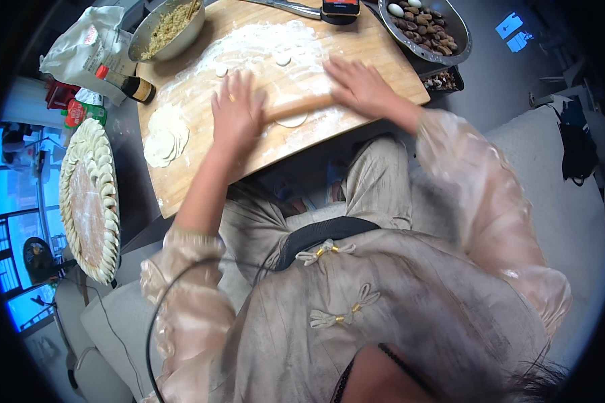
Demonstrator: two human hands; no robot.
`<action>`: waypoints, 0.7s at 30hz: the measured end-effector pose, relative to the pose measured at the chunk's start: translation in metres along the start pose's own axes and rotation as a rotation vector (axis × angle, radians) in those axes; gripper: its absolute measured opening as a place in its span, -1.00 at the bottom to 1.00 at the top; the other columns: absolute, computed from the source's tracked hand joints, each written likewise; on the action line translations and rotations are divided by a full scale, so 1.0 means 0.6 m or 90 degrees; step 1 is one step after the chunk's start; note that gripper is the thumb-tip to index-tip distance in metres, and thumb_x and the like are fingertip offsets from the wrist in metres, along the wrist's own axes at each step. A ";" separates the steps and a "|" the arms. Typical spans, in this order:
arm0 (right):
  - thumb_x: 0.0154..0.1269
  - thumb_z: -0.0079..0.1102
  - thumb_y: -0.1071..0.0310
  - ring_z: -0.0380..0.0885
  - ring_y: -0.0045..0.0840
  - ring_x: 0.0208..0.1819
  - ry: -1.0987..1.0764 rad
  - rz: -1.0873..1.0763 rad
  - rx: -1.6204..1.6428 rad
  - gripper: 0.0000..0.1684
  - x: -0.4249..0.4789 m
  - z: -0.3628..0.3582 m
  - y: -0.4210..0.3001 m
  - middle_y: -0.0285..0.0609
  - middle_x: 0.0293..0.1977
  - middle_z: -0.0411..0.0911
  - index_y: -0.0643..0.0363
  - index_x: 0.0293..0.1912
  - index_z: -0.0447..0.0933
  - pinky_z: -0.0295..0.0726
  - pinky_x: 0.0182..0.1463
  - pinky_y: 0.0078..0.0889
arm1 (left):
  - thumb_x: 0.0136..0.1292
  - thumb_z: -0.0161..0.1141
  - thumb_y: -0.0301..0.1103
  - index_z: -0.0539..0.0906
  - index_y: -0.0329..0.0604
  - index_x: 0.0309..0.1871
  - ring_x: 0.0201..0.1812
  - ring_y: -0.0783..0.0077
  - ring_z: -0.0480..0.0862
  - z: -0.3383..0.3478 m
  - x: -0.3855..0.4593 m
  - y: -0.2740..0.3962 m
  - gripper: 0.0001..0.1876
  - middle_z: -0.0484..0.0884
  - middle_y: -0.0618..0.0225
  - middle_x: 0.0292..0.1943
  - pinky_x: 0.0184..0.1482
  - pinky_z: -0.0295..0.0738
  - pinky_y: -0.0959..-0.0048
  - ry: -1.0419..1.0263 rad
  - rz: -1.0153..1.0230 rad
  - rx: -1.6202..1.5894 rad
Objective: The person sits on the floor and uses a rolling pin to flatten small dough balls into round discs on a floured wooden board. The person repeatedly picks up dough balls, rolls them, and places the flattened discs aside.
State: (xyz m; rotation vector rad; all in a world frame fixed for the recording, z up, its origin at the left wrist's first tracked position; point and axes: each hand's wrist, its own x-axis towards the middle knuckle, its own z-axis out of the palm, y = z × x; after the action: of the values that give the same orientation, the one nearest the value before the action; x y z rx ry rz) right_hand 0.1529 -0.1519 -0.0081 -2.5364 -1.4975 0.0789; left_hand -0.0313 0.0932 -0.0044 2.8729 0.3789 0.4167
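Note:
My left hand (238, 108) lies palm down over the left end of a wooden rolling pin (301, 107). Over its right end is my right hand (359, 86), fingers stretched out; both hands are blurred. Beneath the pin, a round dough wrapper (293, 121) shows partly on the wooden board (204, 169). Two small dough pieces, one near my left fingertips (222, 71) and another farther right (283, 59), sit by the spread white flour (262, 40). To the left of my left hand is an overlapping pile of flat wrappers (165, 137).
A bowl of crumbly filling (133, 46) stands at the board's back left, beside a dark bottle with a red cap (131, 85) and a white bag (88, 45). Crimped dumplings (108, 201) ring a tray at left. A metal pan (465, 43) holds brown pieces and white eggs.

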 end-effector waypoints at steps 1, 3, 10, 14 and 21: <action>0.42 -0.28 -0.35 0.20 -0.02 0.39 -0.069 -0.035 -0.031 -0.14 -0.003 -0.001 0.000 -0.13 0.53 0.04 -0.05 0.51 0.14 0.15 0.41 0.08 | 0.50 -0.20 0.10 0.24 0.00 0.51 0.57 -0.05 -0.02 -0.007 -0.012 0.009 -0.37 0.07 0.05 0.55 0.51 -0.22 -0.14 -0.091 0.047 0.111; 0.45 -0.32 -0.33 0.20 -0.05 0.40 -0.100 -0.050 -0.065 -0.16 0.001 -0.007 0.001 -0.14 0.53 0.04 -0.05 0.51 0.12 0.14 0.42 0.06 | 0.50 -0.20 0.10 0.24 -0.02 0.51 0.57 -0.04 -0.04 -0.010 -0.013 0.014 -0.37 0.07 0.07 0.56 0.52 -0.27 -0.13 -0.132 0.026 0.065; 0.44 -0.26 -0.27 0.11 -0.05 0.47 -0.076 -0.049 -0.003 -0.20 0.017 -0.010 0.009 -0.15 0.54 0.00 -0.09 0.51 0.11 0.07 0.47 0.16 | 0.47 -0.15 0.13 0.22 -0.02 0.52 0.57 -0.05 -0.03 0.014 0.002 -0.010 -0.33 0.09 0.09 0.55 0.52 -0.26 -0.14 -0.053 0.006 0.083; 0.44 -0.28 -0.30 0.09 -0.06 0.48 -0.047 -0.075 0.051 -0.18 0.023 -0.016 0.008 -0.13 0.55 -0.02 -0.11 0.52 0.08 0.05 0.48 0.14 | 0.48 -0.16 0.12 0.21 -0.03 0.53 0.58 -0.03 -0.07 0.009 0.001 -0.005 -0.33 0.07 0.08 0.56 0.52 -0.26 -0.15 -0.036 -0.052 -0.024; 0.44 -0.27 -0.30 0.10 -0.09 0.48 -0.219 -0.091 0.006 -0.19 0.020 -0.038 0.002 -0.15 0.55 -0.05 -0.14 0.52 0.08 0.10 0.46 0.18 | 0.49 -0.19 0.05 0.12 -0.06 0.54 0.58 -0.06 -0.09 -0.007 -0.024 0.015 -0.34 0.03 0.06 0.56 0.50 -0.27 -0.18 -0.210 -0.005 0.102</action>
State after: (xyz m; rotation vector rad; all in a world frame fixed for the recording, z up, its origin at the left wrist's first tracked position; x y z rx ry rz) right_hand 0.1633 -0.1453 0.0144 -2.4920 -1.7870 0.5229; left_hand -0.0438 0.0814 -0.0019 3.0181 0.3785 -0.0952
